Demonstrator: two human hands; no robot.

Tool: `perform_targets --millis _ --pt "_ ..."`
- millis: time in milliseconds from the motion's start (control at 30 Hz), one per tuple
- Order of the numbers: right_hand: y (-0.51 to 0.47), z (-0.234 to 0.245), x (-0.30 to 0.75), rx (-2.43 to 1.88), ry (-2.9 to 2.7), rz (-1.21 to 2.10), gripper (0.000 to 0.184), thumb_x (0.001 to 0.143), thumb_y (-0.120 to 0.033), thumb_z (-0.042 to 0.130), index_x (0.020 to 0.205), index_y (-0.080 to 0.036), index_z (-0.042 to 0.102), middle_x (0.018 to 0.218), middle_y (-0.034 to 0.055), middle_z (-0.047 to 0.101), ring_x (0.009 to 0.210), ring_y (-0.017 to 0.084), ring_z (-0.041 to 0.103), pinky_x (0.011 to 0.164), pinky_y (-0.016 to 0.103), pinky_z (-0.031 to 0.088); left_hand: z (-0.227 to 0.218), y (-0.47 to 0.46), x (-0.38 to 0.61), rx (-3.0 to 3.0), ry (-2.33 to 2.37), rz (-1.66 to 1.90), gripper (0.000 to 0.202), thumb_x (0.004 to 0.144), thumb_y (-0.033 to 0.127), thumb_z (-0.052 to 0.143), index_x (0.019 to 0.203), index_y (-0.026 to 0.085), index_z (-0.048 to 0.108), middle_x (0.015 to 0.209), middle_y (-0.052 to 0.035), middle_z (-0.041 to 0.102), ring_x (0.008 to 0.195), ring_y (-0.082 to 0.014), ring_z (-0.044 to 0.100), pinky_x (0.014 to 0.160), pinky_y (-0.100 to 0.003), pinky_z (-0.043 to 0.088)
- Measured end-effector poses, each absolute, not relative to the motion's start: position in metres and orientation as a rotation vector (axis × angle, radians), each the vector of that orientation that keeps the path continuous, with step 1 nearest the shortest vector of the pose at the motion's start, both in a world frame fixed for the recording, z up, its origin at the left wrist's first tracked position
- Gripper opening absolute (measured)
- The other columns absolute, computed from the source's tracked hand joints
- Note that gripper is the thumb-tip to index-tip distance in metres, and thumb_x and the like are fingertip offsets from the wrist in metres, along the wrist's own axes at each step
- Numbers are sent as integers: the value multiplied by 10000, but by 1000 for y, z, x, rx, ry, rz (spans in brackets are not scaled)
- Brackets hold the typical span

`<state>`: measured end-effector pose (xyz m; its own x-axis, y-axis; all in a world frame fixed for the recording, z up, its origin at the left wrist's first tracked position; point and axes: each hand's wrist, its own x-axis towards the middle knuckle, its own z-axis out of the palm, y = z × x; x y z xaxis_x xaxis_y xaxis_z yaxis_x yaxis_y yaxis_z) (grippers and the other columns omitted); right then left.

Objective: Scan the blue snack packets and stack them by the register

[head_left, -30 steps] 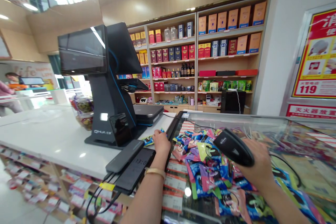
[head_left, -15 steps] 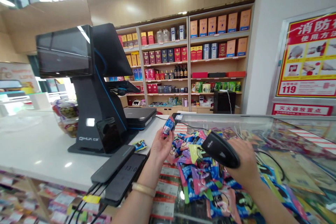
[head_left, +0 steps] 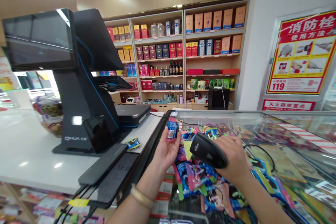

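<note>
Bright snack packets [head_left: 199, 178] lie heaped at the near end of a glass display case [head_left: 286, 120], with a black till [head_left: 39, 40] at the upper left. My left hand [head_left: 165, 152] pinches a small blue packet [head_left: 172, 129] upright between thumb and fingertips, and my right hand [head_left: 235, 157] has its fingers clamped around a black barcode scanner [head_left: 207, 150].

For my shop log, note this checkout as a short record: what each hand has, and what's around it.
Left hand: holds a small blue snack packet upright
Right hand: grips a black handheld barcode scanner
Below hands: heap of colourful snack packets on a glass-topped counter
Beside left hand: a loose snack packet on a white counter
Also there: black point-of-sale terminal
Background: wooden shelves of boxed goods, red-and-yellow fire hydrant poster
</note>
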<state>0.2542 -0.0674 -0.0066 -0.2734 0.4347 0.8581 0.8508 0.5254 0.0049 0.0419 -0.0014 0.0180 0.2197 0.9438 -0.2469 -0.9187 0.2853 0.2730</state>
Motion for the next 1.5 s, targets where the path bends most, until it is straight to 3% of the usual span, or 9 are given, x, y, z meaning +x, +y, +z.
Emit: perform_targets --millis 167,567,700,867,1067,1300,1500 --pt "-69 -6 251 -1084 -1934 -563 108 693 -221 547 791 -215 592 718 -2 589 734 179 511 754 348 265 17 -3 45 91 412 1313 186 913 258 544 896 94 631 809 -81 694 760 -149 689 668 -252 618" --pt "-69 -7 253 -1101 -1948 -548 110 684 -247 574 789 -216 581 733 1 601 747 179 521 764 343 278 15 -2 47 184 486 1308 207 930 256 513 944 95 642 783 -82 707 748 -139 699 640 -204 600" --pt "-64 -9 262 -1080 -1853 -646 101 716 -268 569 802 -215 563 725 5 599 725 179 516 727 334 282 6 -2 50 515 570 1475 145 820 197 658 940 117 679 851 -69 729 771 -145 697 726 -243 589" --pt "-59 -8 273 -1072 -1667 -738 93 747 -294 559 794 -216 539 705 11 591 709 188 530 710 332 305 -9 -2 55 1275 934 1606 342 646 177 785 984 195 728 1040 -67 724 1040 -235 644 947 -333 490" --pt "-60 -7 271 -1127 -1621 -714 74 731 -266 546 783 -218 524 694 15 578 713 200 533 708 337 317 -18 0 57 1783 1058 1452 285 783 272 652 1057 227 712 1165 -72 685 1157 -240 583 1072 -385 373" --pt "-60 -8 270 -1142 -1619 -713 110 736 -317 567 736 -219 518 679 11 573 701 197 525 697 332 303 -19 -4 48 2002 1068 1491 410 917 355 422 1269 230 589 1360 -64 555 1298 -224 453 1130 -378 273" --pt "-55 -15 275 -1102 -1621 -741 99 745 -298 562 789 -216 525 724 26 588 723 209 534 704 338 314 -13 7 37 2069 1444 1564 429 915 298 369 1290 193 549 1310 -109 555 1231 -217 488 1061 -365 341"
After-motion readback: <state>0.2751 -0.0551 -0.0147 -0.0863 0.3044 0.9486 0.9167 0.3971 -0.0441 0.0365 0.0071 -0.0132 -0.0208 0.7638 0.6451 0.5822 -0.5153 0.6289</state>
